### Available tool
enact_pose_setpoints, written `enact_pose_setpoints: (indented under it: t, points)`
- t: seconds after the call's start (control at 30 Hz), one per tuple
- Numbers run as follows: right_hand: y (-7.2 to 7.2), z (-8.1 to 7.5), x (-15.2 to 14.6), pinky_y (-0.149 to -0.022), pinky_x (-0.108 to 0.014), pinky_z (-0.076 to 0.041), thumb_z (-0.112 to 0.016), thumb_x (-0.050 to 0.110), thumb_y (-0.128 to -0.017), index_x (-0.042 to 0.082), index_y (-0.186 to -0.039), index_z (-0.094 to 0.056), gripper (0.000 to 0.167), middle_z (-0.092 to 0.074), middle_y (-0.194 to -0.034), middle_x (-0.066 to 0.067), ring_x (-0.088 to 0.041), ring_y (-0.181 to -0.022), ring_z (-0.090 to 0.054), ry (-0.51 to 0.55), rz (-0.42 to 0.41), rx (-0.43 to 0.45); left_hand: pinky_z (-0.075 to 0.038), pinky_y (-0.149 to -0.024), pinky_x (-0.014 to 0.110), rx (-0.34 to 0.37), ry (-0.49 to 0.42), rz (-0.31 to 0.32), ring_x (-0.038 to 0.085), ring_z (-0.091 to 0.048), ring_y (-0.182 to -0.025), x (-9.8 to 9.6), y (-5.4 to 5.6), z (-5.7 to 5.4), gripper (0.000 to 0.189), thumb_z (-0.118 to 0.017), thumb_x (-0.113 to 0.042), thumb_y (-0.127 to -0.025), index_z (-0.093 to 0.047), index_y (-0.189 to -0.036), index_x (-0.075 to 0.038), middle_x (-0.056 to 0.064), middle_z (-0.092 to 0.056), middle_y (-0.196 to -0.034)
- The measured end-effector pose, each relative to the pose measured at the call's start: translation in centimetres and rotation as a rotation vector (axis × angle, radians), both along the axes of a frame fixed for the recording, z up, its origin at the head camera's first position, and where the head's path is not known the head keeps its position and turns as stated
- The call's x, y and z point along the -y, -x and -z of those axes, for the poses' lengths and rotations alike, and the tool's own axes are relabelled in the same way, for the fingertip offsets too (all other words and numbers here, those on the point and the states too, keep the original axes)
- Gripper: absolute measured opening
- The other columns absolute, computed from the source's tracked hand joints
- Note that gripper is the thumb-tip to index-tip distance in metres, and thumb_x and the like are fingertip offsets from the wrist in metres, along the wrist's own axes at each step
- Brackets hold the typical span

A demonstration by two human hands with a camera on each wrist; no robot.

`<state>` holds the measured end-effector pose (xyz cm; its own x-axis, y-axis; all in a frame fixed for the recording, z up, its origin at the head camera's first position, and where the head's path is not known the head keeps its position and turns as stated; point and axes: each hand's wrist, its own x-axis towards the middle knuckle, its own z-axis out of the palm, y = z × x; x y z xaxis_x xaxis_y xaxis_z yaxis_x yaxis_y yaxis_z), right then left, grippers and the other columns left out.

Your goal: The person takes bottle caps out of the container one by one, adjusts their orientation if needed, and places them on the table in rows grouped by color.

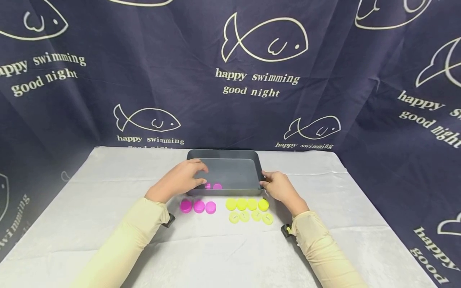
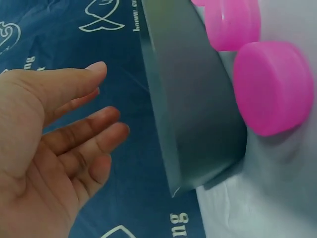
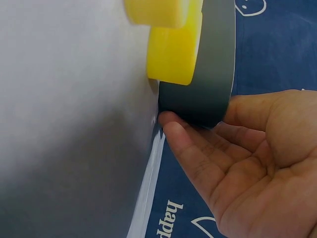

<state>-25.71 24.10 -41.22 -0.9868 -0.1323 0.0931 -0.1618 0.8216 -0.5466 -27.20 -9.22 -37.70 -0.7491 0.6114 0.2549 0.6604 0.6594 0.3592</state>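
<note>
A dark grey rectangular tray [image 1: 234,172] stands toward the back of the table. My left hand [image 1: 181,176] hovers over its left end, fingers loosely bent and apart, with nothing between them in the left wrist view. Just beside the left thumb, two pink caps [image 1: 217,187] lie inside the tray along its near wall. At the tray's right end my right hand [image 1: 282,187] grips the wall, thumb at the rim and fingers low on the outside, as the right wrist view shows. Three pink bottle caps [image 1: 199,206] sit in a row before the tray.
Right of the pink caps, several bright yellow caps [image 1: 241,204] form a row. Several paler yellow discs [image 1: 244,216] with dark marks lie in front of them. A white cloth [image 1: 201,256] covers the table. Behind hangs a navy curtain [image 1: 201,80] with fish drawings.
</note>
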Motion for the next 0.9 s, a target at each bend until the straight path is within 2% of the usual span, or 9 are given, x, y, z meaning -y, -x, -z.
enact_pose_setpoints:
  t: [0.17,0.27,0.4,0.53,0.63,0.77,0.9]
  points:
    - [0.1,0.0,0.0,-0.073,-0.035,-0.053,-0.066,0.013,-0.095,-0.007,-0.136,-0.055,0.047,-0.069,-0.118,-0.02,-0.022,-0.089,-0.065,0.013,0.007,0.006,-0.052,-0.089,0.038,0.087,-0.061,0.057,0.024,-0.065,-0.098,-0.4,1.9,1.2,0.035,-0.08,-0.012,-0.083,-0.07,-0.116,-0.006,0.007,-0.068,-0.114]
    - [0.1,0.1,-0.1,-0.072,-0.033,-0.053,-0.066,0.012,-0.095,-0.007,-0.137,-0.055,0.047,-0.069,-0.118,-0.021,-0.021,-0.089,-0.065,0.013,0.005,0.011,-0.052,-0.088,0.037,0.146,-0.065,0.074,0.023,-0.064,-0.096,-0.4,2.7,1.8,0.037,-0.081,-0.012,-0.082,-0.07,-0.117,-0.005,0.009,-0.068,-0.113]
    - [0.2,0.1,-0.1,-0.075,-0.035,-0.053,-0.066,0.013,-0.095,-0.006,-0.137,-0.055,0.048,-0.069,-0.119,-0.02,-0.023,-0.092,-0.066,0.006,0.008,0.009,-0.051,-0.086,0.036,0.197,-0.044,0.072,0.019,-0.062,-0.093,-0.5,3.1,2.4,0.036,-0.082,-0.013,-0.082,-0.072,-0.115,-0.005,0.008,-0.069,-0.108]
    - [0.2,0.2,-0.2,-0.08,-0.038,-0.054,-0.066,0.014,-0.095,-0.005,-0.137,-0.055,0.047,-0.068,-0.121,-0.019,-0.025,-0.099,-0.066,0.006,0.011,0.013,-0.051,-0.081,0.031,0.247,-0.038,0.057,0.013,-0.06,-0.086,-0.5,3.4,3.0,0.028,-0.079,-0.008,-0.082,-0.074,-0.11,-0.007,0.004,-0.069,-0.101]
    - [0.2,0.3,-0.2,-0.08,-0.039,-0.053,-0.066,0.014,-0.095,-0.005,-0.137,-0.055,0.047,-0.068,-0.121,-0.019,-0.024,-0.099,-0.066,0.003,0.011,0.014,-0.051,-0.077,0.028,0.268,-0.042,0.063,0.01,-0.06,-0.082,-0.5,3.6,3.4,0.026,-0.078,-0.004,-0.081,-0.075,-0.106,-0.009,0.003,-0.069,-0.097]
    - [0.3,0.4,-0.2,-0.078,-0.038,-0.053,-0.066,0.014,-0.095,-0.004,-0.138,-0.055,0.048,-0.069,-0.118,-0.019,-0.024,-0.094,-0.066,-0.013,0.012,0.01,-0.052,-0.074,0.026,0.257,-0.063,0.093,0.01,-0.061,-0.079,-0.5,3.6,3.6,0.024,-0.077,-0.001,-0.08,-0.076,-0.103,-0.009,0.003,-0.069,-0.094]
    - [0.3,0.3,-0.2,-0.081,-0.04,-0.054,-0.066,0.015,-0.095,-0.003,-0.138,-0.055,0.048,-0.068,-0.121,-0.02,-0.026,-0.101,-0.067,-0.011,0.014,0.012,-0.052,-0.076,0.026,0.255,-0.069,0.111,0.013,-0.062,-0.082,-1.0,3.5,3.7,0.027,-0.076,0.002,-0.08,-0.076,-0.105,-0.008,0.002,-0.07,-0.096]
